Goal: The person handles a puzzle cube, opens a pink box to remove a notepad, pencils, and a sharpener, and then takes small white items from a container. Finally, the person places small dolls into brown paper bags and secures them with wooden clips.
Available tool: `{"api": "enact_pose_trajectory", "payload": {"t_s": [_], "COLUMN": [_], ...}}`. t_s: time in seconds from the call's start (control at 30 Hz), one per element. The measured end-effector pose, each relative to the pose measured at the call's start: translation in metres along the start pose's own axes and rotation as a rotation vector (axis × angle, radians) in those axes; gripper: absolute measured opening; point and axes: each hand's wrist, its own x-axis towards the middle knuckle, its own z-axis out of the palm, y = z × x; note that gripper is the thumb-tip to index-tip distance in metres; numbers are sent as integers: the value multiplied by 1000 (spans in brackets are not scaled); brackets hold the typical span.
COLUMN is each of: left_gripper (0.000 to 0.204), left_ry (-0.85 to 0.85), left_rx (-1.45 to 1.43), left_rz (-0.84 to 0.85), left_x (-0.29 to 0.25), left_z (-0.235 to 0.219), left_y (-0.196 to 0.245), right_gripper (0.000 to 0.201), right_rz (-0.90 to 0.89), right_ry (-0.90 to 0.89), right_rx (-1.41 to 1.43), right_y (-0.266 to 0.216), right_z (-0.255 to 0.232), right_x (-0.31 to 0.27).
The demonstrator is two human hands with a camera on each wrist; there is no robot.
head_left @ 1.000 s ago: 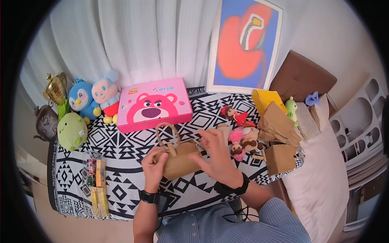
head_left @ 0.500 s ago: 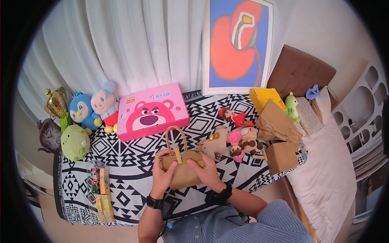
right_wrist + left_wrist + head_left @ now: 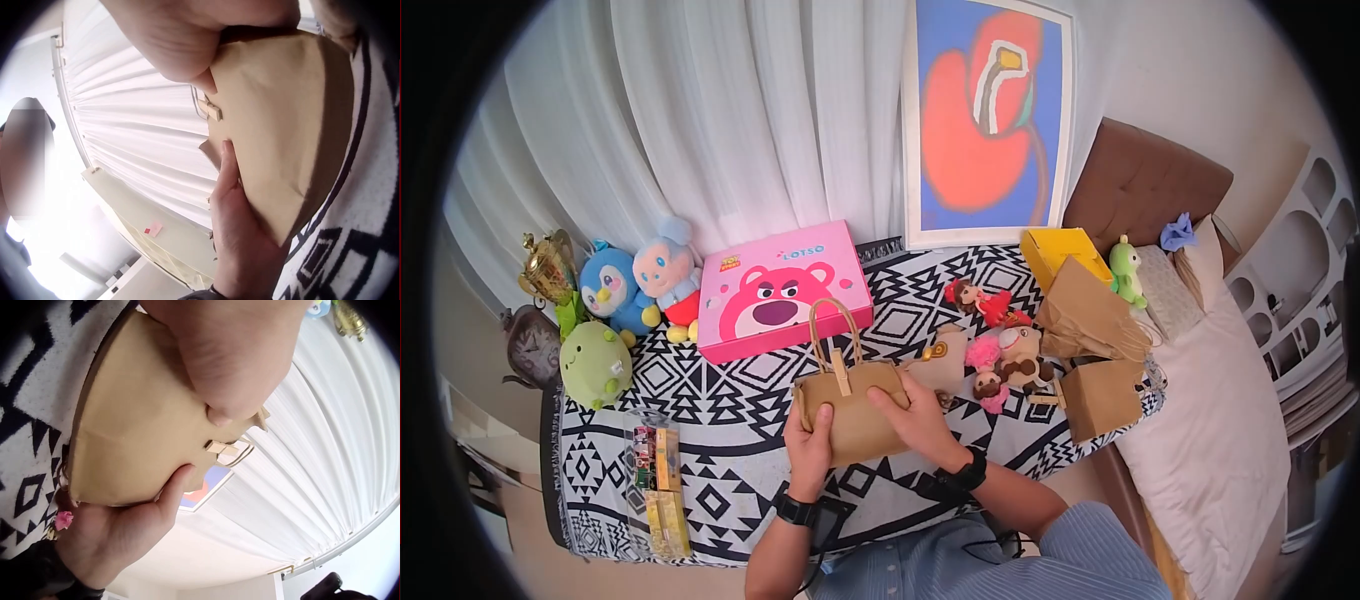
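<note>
A small brown kraft paper bag (image 3: 865, 430) is held between both hands just above the patterned cloth. My left hand (image 3: 808, 452) grips its left side, thumb on the front face and fingers behind. On the other side, my right hand (image 3: 925, 420) holds it the same way. A wooden clothespin (image 3: 840, 372) is clipped at the middle of the bag's top edge, and a looped handle (image 3: 836, 325) stands above. Both wrist views show the bag's broad face, the left wrist view with the clothespin (image 3: 222, 448) beyond the thumbs.
Behind lies a pink Lotso box (image 3: 785, 290). Plush toys (image 3: 612, 285) and a clear pack of small boxes (image 3: 658, 490) are at left. Dolls (image 3: 990, 300), a folded brown paper bag (image 3: 1095, 310), another paper bag (image 3: 1102, 400) and a yellow box (image 3: 1065, 258) sit at right.
My right hand, earlier held off the bag with fingers spread, has come onto its right side. Both thumbs have since moved on the front, and the bag's front face now shows more.
</note>
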Motion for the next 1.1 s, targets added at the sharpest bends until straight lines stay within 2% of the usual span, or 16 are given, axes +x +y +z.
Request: {"api": "enact_pose_trajectory", "payload": {"t_s": [0.23,0.4,0.5,0.57,0.63,0.67,0.7,0.73,0.77,0.8,0.83,0.9,0.97,1.03,1.1], "left_gripper": [32,25,24,24,27,27,30,34,36,36,34,30,34,36,35], "left_ry": [61,-10,-11,-19,-23,-19,-10,-2,33,40,47,60,75,82,90], "left_rx": [98,195,183,176,288,289,200,109,141,139,131,107,113,113,114], "left_rz": [58,81,96,86,230,236,279,322,326,329,287,230,206,187,175], "left_x": [-5,-5,-6,-7,-6,-3,2,6,9,10,11,13,13,14,13], "left_z": [-3,-5,-3,-3,-2,-1,0,0,-2,-5,-8,-11,-10,-10,-9], "left_y": [-1,-11,-10,-8,-5,-2,4,7,7,6,5,1,-3,-6,-6], "right_gripper": [31,30,24,24,26,29,29,27,22,16,17,18,18,15,16], "right_rz": [-2,22,-12,-265,-272,-275,-256,-265,-190,-194,-154,-146,-177,-137,-111], "right_ry": [-164,-234,-185,-163,-148,-135,-118,-11,17,127,158,179,189,86,58], "right_rx": [-157,-168,-110,-456,-424,-394,-458,-381,-368,-273,-151,-264,-274,-302,-275], "right_y": [-4,2,1,-4,-14,-23,-36,-50,-42,-31,-51,-58,-49,-22,9], "right_z": [-25,-34,-39,-50,-56,-61,-71,-76,-95,-106,-106,-121,-130,-141,-146], "right_x": [8,3,4,13,21,27,36,42,54,71,78,102,126,150,167]}}
